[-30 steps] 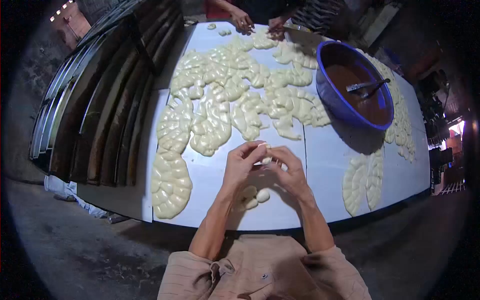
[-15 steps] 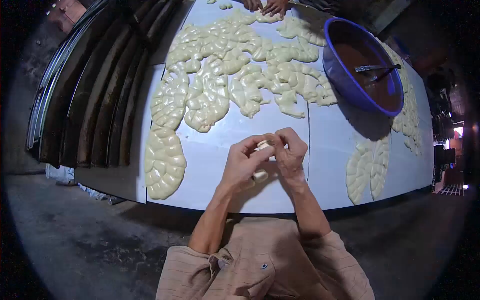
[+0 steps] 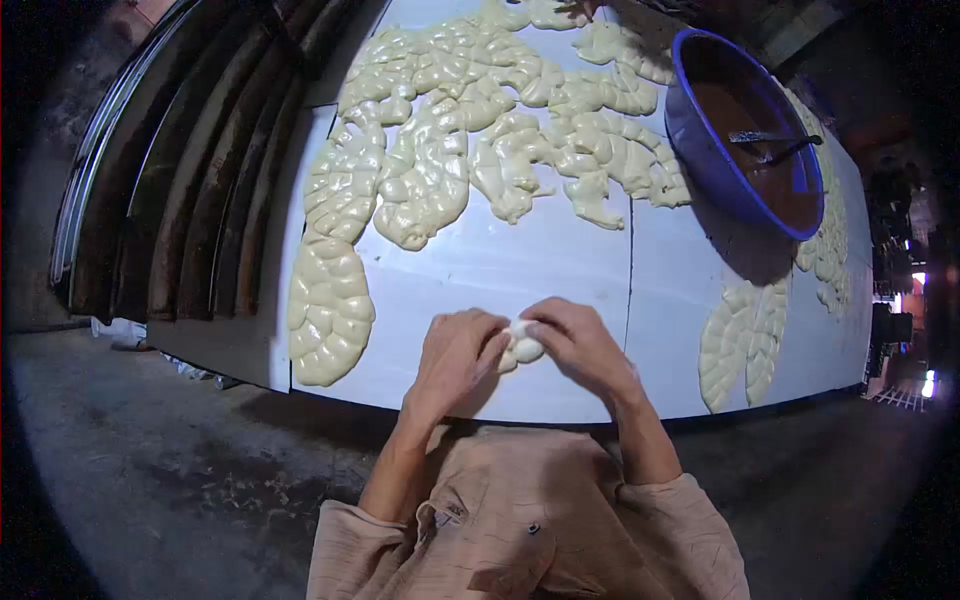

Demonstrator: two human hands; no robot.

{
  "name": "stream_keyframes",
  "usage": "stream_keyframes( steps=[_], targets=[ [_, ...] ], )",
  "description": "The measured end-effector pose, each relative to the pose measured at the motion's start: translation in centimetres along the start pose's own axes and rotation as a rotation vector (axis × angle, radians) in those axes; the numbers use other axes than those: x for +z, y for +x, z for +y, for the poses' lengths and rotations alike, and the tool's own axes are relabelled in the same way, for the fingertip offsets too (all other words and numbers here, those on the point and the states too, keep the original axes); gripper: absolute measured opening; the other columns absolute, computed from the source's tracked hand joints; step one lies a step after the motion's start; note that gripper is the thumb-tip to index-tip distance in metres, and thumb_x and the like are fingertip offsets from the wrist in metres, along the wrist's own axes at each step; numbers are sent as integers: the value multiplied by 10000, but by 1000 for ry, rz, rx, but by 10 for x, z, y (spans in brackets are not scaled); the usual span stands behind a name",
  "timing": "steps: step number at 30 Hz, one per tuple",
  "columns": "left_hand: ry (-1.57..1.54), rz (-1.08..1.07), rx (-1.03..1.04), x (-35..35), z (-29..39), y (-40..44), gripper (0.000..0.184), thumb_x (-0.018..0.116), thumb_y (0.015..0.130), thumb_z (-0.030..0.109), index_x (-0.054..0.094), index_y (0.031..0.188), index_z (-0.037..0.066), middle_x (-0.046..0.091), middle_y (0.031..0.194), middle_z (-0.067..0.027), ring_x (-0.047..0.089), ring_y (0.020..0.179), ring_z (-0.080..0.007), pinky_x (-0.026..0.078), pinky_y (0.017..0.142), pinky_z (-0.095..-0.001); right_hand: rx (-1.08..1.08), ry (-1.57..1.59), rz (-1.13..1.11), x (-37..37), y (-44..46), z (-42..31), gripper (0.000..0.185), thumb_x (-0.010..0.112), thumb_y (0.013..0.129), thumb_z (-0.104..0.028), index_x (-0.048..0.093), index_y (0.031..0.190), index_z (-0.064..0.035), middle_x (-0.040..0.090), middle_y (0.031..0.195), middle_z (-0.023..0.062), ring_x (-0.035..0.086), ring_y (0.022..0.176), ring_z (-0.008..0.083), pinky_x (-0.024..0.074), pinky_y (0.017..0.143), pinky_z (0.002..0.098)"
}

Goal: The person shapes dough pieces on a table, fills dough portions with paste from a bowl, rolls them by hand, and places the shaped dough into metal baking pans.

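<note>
A small pale piece of dough (image 3: 523,347) is at the front of the white tabletop. My left hand (image 3: 455,355) grips its left side between bent fingers and thumb. From the right, my right hand (image 3: 580,343) pinches the same piece with its fingertips. Part of the dough is hidden behind the fingers. Just left of my left hand lies a flat, glossy strip of joined dough pieces (image 3: 330,312). Farther up, more joined dough (image 3: 425,190) spreads across the table.
A blue basin (image 3: 700,130) of brown liquid with a utensil in it stands at the right. Two dough strips (image 3: 725,345) lie below it. Dark curved metal trays (image 3: 190,180) are stacked at the left. Another person's hand (image 3: 580,8) is partly visible at the far edge.
Both hands have moved down toward the tabletop with the dough, and their wrists have spread apart. The view has shifted slightly. The other person's hands are now mostly out of frame.
</note>
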State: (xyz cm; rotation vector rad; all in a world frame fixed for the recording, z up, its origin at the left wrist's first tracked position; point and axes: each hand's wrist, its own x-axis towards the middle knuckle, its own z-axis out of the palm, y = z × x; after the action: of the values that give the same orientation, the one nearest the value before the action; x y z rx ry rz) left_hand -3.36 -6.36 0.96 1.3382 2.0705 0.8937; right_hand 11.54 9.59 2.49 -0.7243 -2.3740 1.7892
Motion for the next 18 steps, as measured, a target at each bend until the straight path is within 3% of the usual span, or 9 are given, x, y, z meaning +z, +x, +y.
stream_keyframes(
  steps=[3, 5, 7, 8, 11, 13, 15, 18],
  targets=[
    [-60, -88, -83, -13, 5, -4, 242, 638, 891, 227, 709, 1045, 55, 699, 936, -114, 644, 902, -308, 435, 810, -440, -3, -130, -110, -5, -2, -10, 244, 581, 944, -160, 658, 1088, 21, 666, 978, 155, 652, 873, 289, 513, 802, 367],
    [-42, -145, -76, -16, 7, -1, 349, 644, 893, 252, 645, 1192, 72, 704, 924, -111, 650, 860, -322, 432, 818, -438, -114, -203, -77, -4, -4, 2, 225, 595, 932, -145, 666, 1065, 21, 668, 972, 153, 648, 881, 287, 507, 796, 363],
    [-40, -186, -108, -27, 22, 4, 451, 653, 890, 271, 589, 1290, 74, 708, 925, -111, 650, 858, -326, 434, 833, -434, -59, -218, -89, -12, -3, -9, 261, 617, 929, -197, 675, 1089, 0, 665, 1015, 134, 651, 897, 301, 513, 815, 354],
    [-72, -180, -138, -21, 11, 2, 559, 664, 885, 290, 513, 1370, 56, 701, 1005, -134, 651, 903, -314, 439, 855, -423, -12, -240, 0, -16, 2, -8, 279, 639, 916, -214, 675, 1091, 0, 665, 1020, 139, 651, 901, 305, 515, 819, 351],
    [-45, -72, -30, -31, 11, 16, 548, 722, 835, 271, 580, 1293, 5, 670, 1123, -244, 669, 989, -398, 519, 847, -442, 185, -268, 448, -33, 25, 0, 369, 710, 878, -301, 651, 1107, -19, 656, 1082, 148, 655, 991, 320, 516, 846, 380],
    [-31, -71, -53, -39, 16, 30, 518, 722, 841, 267, 593, 1276, 16, 663, 1146, -228, 663, 957, -402, 513, 842, -454, 30, -606, 757, -46, 47, 21, 506, 762, 823, -328, 609, 1182, -6, 612, 1069, 159, 613, 990, 321, 501, 854, 438],
    [9, -6, 42, -38, 11, 48, 501, 714, 850, 266, 597, 1272, 20, 670, 1128, -217, 662, 932, -406, 511, 835, -456, 54, -814, 811, -52, 67, 30, 523, 761, 811, -319, 596, 1206, -18, 589, 1068, 160, 586, 975, 340, 496, 833, 460],
    [-31, 22, 133, -29, 8, 91, 424, 689, 874, 224, 611, 1240, 23, 675, 1098, -189, 653, 925, -382, 508, 796, -450, -15, -832, 799, -50, 90, 39, 458, 750, 810, -218, 615, 1197, -13, 641, 1047, 149, 626, 883, 356, 515, 798, 449]
  ],
)
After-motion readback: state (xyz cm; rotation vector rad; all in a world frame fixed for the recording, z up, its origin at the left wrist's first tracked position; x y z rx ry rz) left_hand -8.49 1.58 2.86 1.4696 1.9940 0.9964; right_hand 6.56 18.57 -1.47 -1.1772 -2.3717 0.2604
